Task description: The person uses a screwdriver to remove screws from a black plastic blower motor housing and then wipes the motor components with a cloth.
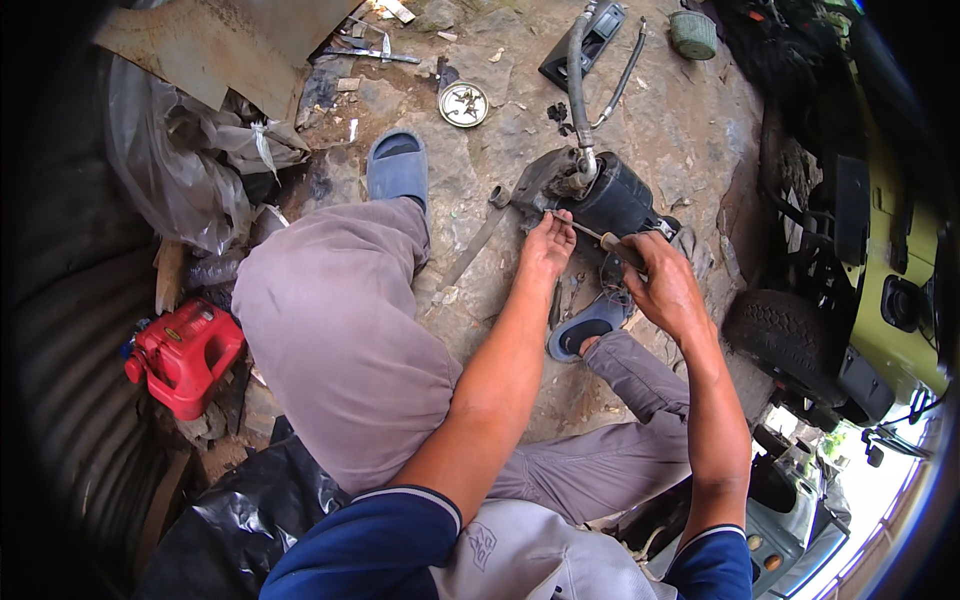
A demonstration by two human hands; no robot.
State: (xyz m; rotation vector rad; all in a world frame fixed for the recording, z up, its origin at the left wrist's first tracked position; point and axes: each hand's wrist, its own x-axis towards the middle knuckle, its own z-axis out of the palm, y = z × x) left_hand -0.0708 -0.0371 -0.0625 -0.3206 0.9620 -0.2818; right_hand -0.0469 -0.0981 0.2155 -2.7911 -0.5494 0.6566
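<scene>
A black cylindrical canister with a dark bracket and a metal-ended hose lies on the rocky ground beyond my hands. My right hand is closed round the yellowish handle of a screwdriver, whose shaft points left toward the canister's lower side. My left hand has its fingers curled at the shaft's far end, against the assembly; what exactly they grip is too small to make out. A flat strap lies just left of the assembly.
My sandalled feet flank the work. A red fuel can, plastic sheeting and corrugated metal are left. A round tin, black plastic part and basket lie beyond. A yellow-green vehicle stands right.
</scene>
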